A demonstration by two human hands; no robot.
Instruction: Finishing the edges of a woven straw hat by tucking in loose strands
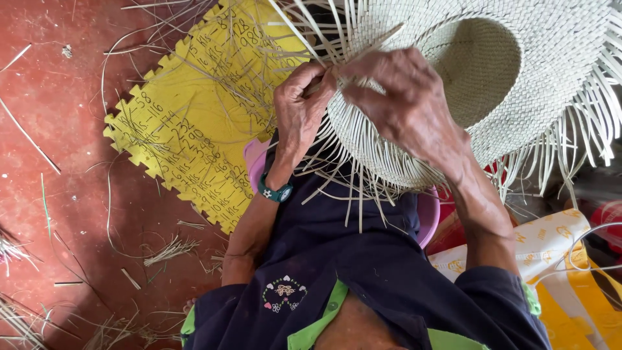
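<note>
Here, in the head view, a woven straw hat [518,97] fills the upper right, its crown opening turned toward the camera and its right edge cut off by the frame. Loose pale strips [363,194] fan out from the unfinished brim all round; where they cross over the dark garment and the mat they tangle, and single strips are hard to follow. The left hand [299,107] is clenched on a few strips at the brim's edge, fingers curled tight, with a green wristwatch [275,191] below it. The right hand [402,97] lies over the brim just beside the left, fingertips pinching strips at the same spot; the exact strips each hand grips are hidden under the fingers. The hat rests over the lap, above a pink basin [429,217] that is mostly covered by the weave and the dark blue garment [363,272].

A yellow foam mat [194,116] with a toothed, puzzle-like border lies on the red floor [58,162] at the left, covered in rows of dark handwriting. At the lower right sits a white and yellow printed bag [551,246], partly cut off. Straw scraps [170,249] litter the floor.
</note>
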